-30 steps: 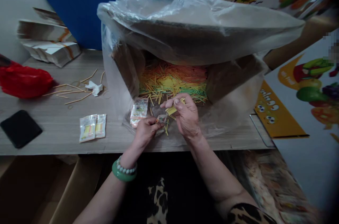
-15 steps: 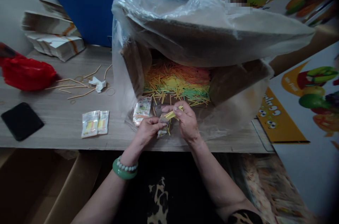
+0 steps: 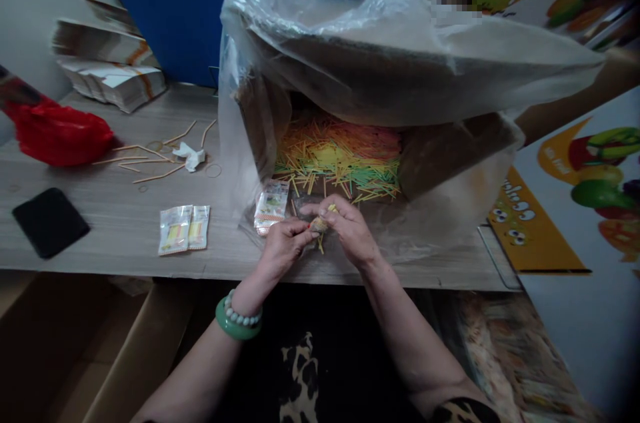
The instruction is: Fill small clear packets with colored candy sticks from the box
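Note:
A small bundle of thin yellow sticks [image 3: 320,223] is between my two hands, its ends turned toward me. My right hand [image 3: 350,230] is closed around the bundle from the right. My left hand [image 3: 286,242] pinches at the near end, thumb and forefinger pressed together, with a small red spot at the fingertips. A few loose yellow sticks [image 3: 321,244] show just below the bundle. Beside my left hand, several printed sachets [image 3: 273,203] lie in a stack. Behind my hands, an opened carton lined with clear plastic [image 3: 240,163] holds many orange, yellow and green sticks [image 3: 345,156].
Two filled sachets [image 3: 183,230] lie on the table at left, near a black flat pad [image 3: 50,222]. Farther back are a red plastic bag [image 3: 63,133], brown sticks [image 3: 160,173], crumpled tissue [image 3: 190,156] and stacked flat cartons [image 3: 113,80]. Printed boxes [image 3: 540,230] stand at right.
The bundle has turned from lying slantwise to pointing toward me, and my right hand has closed further around it. The whole view has shifted slightly.

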